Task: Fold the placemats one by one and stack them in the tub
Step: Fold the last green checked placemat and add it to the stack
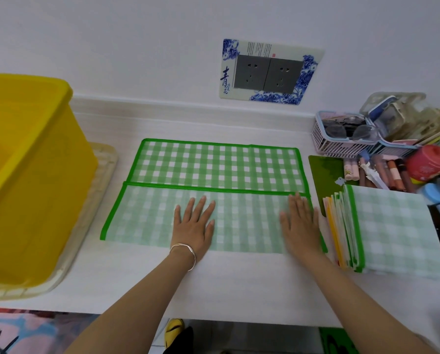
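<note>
On the white counter (226, 284), at centre, a green-checked mat (218, 169) with a bright green border is laid out lengthwise. Its near half is folded over the far half, so that a paler flap (147, 221) is shown, and the flap's border lies along the middle of the mat.

The left hand (194, 223) is laid palm down on the middle of the flap, its fingers straight and spread wide. A thin silver bracelet (184, 252) is worn at that wrist. The right hand (300, 223) is laid palm down on the right end of the flap, its fingers straight and held close together, with the fingertips near the flap's border. Nothing is gripped by either hand; the flap is pressed flat against the counter.

A yellow tub (22, 175) is seen at the left edge, set on a cream tray (96, 190) and well apart from the mat. Just beside the right hand, a stack (397, 231) of further mats is placed, a pale checked one on top and several coloured edges showing at its left side.

Behind the stack, a pink basket (341, 146) with glasses (346, 129), a red jar (429, 162) and a row of small tubes are gathered. A blue-patterned socket plate (267, 72) is fixed to the wall above the mat.
</note>
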